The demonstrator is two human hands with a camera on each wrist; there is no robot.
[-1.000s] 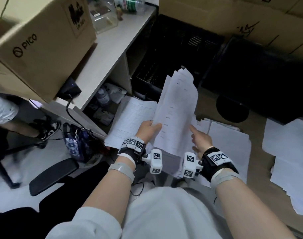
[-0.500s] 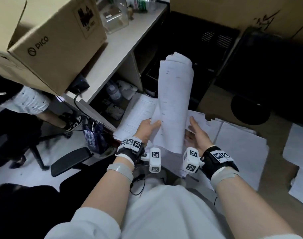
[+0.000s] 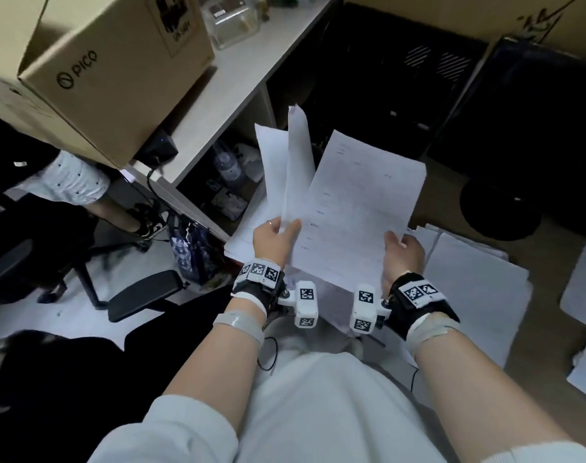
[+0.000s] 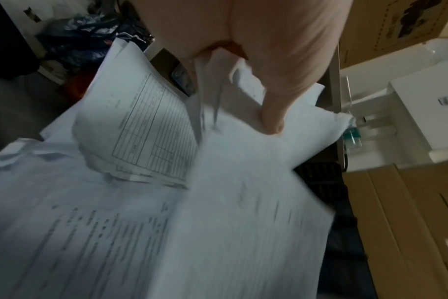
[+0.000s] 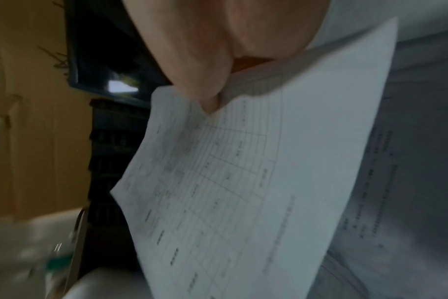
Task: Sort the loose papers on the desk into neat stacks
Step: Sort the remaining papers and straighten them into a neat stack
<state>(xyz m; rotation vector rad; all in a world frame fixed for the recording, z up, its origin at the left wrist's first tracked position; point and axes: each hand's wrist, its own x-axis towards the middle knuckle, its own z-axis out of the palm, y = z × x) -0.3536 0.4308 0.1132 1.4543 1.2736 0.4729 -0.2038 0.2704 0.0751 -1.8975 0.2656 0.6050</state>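
Above the desk's left end, my left hand (image 3: 284, 227) pinches a few white sheets (image 3: 293, 162) that stand upright and curl at the top. In the left wrist view my thumb (image 4: 271, 119) presses on those sheets (image 4: 243, 161). My right hand (image 3: 397, 241) pinches the lower right edge of one printed sheet (image 3: 361, 208), fanned out to the right of the others. The right wrist view shows that sheet (image 5: 243, 182) bearing a ruled table, pinched under my thumb (image 5: 212, 101). More paper stacks (image 3: 478, 289) lie on the brown desk (image 3: 435, 202).
A form stack (image 3: 241, 235) lies at the desk's left edge, more sheets (image 3: 582, 285) at the far right. A black monitor base (image 3: 500, 208) stands behind. A white side table (image 3: 238, 81) carries a PICO carton (image 3: 118, 68). A person's legs (image 3: 67, 185) are at the left.
Both hands held one upright bundle before. Now my right hand has drawn a single sheet off to the right, and the remaining sheets stay in my left hand.
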